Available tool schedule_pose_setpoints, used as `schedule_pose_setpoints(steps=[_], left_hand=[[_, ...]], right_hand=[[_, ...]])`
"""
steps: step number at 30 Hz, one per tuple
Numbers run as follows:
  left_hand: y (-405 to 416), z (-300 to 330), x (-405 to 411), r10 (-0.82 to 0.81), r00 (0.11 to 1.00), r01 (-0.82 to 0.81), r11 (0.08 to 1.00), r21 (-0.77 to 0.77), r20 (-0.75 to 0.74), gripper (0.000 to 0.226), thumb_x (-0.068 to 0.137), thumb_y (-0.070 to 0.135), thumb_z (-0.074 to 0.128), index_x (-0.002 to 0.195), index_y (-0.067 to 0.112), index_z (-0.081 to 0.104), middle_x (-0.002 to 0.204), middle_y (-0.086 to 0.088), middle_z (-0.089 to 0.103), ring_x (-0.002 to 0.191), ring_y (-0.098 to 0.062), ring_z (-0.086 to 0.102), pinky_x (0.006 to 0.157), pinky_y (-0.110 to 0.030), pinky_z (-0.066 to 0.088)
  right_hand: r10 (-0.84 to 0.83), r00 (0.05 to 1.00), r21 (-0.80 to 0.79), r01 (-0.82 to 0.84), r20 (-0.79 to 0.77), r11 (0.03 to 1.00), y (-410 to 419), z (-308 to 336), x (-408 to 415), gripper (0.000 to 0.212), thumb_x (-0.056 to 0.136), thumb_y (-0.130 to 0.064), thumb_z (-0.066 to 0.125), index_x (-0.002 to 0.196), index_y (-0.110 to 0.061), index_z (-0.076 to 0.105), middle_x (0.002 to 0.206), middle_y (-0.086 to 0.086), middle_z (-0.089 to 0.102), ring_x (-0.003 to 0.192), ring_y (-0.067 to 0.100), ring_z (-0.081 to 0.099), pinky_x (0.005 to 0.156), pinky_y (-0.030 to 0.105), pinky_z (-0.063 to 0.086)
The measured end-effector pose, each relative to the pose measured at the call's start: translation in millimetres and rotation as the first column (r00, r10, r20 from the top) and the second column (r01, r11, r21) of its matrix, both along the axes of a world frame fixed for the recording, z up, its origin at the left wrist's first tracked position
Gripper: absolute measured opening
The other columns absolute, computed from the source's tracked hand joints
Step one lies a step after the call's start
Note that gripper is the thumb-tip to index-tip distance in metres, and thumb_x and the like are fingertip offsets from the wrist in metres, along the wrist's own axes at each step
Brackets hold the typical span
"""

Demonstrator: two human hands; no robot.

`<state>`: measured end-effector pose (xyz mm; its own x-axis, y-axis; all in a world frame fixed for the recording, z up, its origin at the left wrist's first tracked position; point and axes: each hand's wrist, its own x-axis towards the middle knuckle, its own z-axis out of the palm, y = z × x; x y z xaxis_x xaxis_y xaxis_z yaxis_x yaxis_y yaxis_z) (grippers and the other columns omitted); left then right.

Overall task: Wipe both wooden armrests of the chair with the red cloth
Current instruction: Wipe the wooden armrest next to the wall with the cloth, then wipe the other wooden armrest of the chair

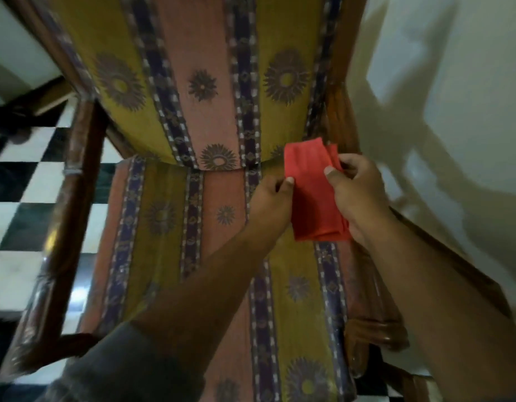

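Head view: looking down on a chair with a striped flower seat [169, 216] and a back cushion [198, 82] in the same cloth. Red cloth [314, 195] folded up, held over the right side of the seat, close by the right wooden armrest [375, 300]. Left hand [269, 204] pinching the cloth's left edge with its fingertips. Right hand [358, 192] gripping the right edge, thumb on top. Left wooden armrest [68, 198] well apart, bare. Black and white floor tiles [21, 184] beside it. Pale wall [454, 111] on the right.
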<state>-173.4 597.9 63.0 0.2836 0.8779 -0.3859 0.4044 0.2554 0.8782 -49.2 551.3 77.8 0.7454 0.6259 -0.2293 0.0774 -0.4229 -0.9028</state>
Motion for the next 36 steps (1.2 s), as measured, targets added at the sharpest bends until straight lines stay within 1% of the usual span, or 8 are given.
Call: schedule_pose_setpoints(steps=[5, 8, 12, 18, 26, 31, 33, 36], left_hand=[[-5.2, 24.0, -149.9, 0.120, 0.942, 0.007, 0.926, 0.377, -0.313, 0.022, 0.100, 0.030, 0.052, 0.105, 0.011, 0.063, 0.097, -0.010, 0.070, 0.087, -0.027, 0.062, 0.066, -0.030, 0.032], [3.3, 42.8, -253.8, 0.221, 0.904, -0.022, 0.878, 0.479, -0.365, 0.017, 0.100, 0.025, 0.052, 0.101, 0.012, 0.064, 0.093, -0.012, 0.070, 0.086, -0.029, 0.063, 0.069, -0.034, 0.039], [24.1, 65.3, -352.7, 0.305, 0.880, -0.057, 0.829, 0.556, -0.364, 0.015, 0.101, 0.021, 0.050, 0.103, 0.014, 0.063, 0.084, 0.007, 0.056, 0.063, -0.004, 0.044, 0.062, -0.005, 0.035], [23.1, 38.4, -435.0, 0.252, 0.856, -0.031, 0.897, 0.441, -0.452, 0.017, 0.102, 0.024, 0.049, 0.101, 0.013, 0.063, 0.089, -0.004, 0.066, 0.073, -0.017, 0.054, 0.058, -0.029, 0.036], [-19.6, -20.8, -445.5, 0.189, 0.840, -0.069, 0.967, 0.246, -0.509, 0.033, 0.100, 0.039, 0.048, 0.128, 0.022, 0.054, 0.120, -0.008, 0.063, 0.103, -0.027, 0.065, 0.080, -0.038, 0.052], [-9.4, -18.5, -423.3, -0.026, 0.761, 0.375, 0.833, 0.407, -0.648, 0.067, 0.099, 0.054, 0.031, 0.157, 0.023, 0.014, 0.166, -0.015, 0.015, 0.152, -0.035, 0.015, 0.118, -0.049, 0.021], [-11.0, -29.3, -413.3, -0.160, 0.658, 0.540, 0.781, 0.313, -0.736, 0.073, 0.101, 0.056, 0.026, 0.157, 0.024, -0.007, 0.166, -0.008, -0.015, 0.153, -0.029, -0.016, 0.124, -0.050, 0.005], [-12.7, -41.3, -408.7, -0.154, 0.633, 0.554, 0.775, 0.304, -0.759, 0.071, 0.104, 0.048, 0.032, 0.155, 0.021, -0.010, 0.164, -0.007, -0.019, 0.152, -0.027, -0.020, 0.125, -0.049, 0.000]], right_hand=[[0.160, 0.985, 0.138, -0.149, -0.069, 0.979, 3.4, -2.6, -141.2, 0.033, 0.091, -0.010, 0.064, 0.113, -0.033, 0.057, 0.103, -0.024, 0.057, 0.094, -0.010, 0.056, 0.081, 0.011, 0.042], [0.258, 0.961, 0.213, -0.233, -0.100, 0.949, 18.0, 7.5, -247.7, 0.042, 0.089, -0.008, 0.064, 0.115, -0.039, 0.052, 0.114, -0.015, 0.060, 0.104, 0.002, 0.059, 0.094, 0.023, 0.046], [0.312, 0.950, 0.322, -0.297, 0.005, 0.899, 41.7, 30.8, -350.4, 0.049, 0.090, -0.008, 0.064, 0.129, -0.034, 0.049, 0.125, -0.006, 0.056, 0.116, 0.003, 0.053, 0.099, 0.015, 0.042], [0.325, 0.943, 0.196, -0.333, 0.072, 0.922, 28.5, 7.9, -435.5, 0.054, 0.090, -0.008, 0.065, 0.131, -0.037, 0.047, 0.131, -0.005, 0.058, 0.123, 0.015, 0.056, 0.101, 0.029, 0.047], [0.383, 0.923, 0.001, -0.383, -0.031, 0.924, -7.9, -62.3, -435.6, 0.055, 0.088, -0.020, 0.070, 0.135, -0.036, 0.044, 0.132, 0.000, 0.058, 0.117, 0.018, 0.058, 0.095, 0.037, 0.053], [0.365, 0.926, -0.019, -0.365, 0.101, 0.931, 5.5, -81.4, -393.8, 0.041, 0.095, -0.033, 0.057, 0.136, -0.030, 0.050, 0.127, -0.010, 0.059, 0.114, 0.003, 0.057, 0.084, 0.019, 0.048], [0.441, 0.815, -0.153, -0.414, 0.375, 0.897, 15.5, -101.6, -369.7, 0.043, 0.097, -0.027, 0.055, 0.139, -0.018, 0.050, 0.136, 0.009, 0.056, 0.123, 0.021, 0.054, 0.089, 0.027, 0.046], [0.673, 0.483, -0.421, -0.534, 0.560, 0.734, 33.2, -145.8, -341.1, 0.056, 0.094, -0.017, 0.062, 0.146, -0.007, 0.042, 0.152, 0.023, 0.040, 0.142, 0.045, 0.034, 0.109, 0.058, 0.040]])
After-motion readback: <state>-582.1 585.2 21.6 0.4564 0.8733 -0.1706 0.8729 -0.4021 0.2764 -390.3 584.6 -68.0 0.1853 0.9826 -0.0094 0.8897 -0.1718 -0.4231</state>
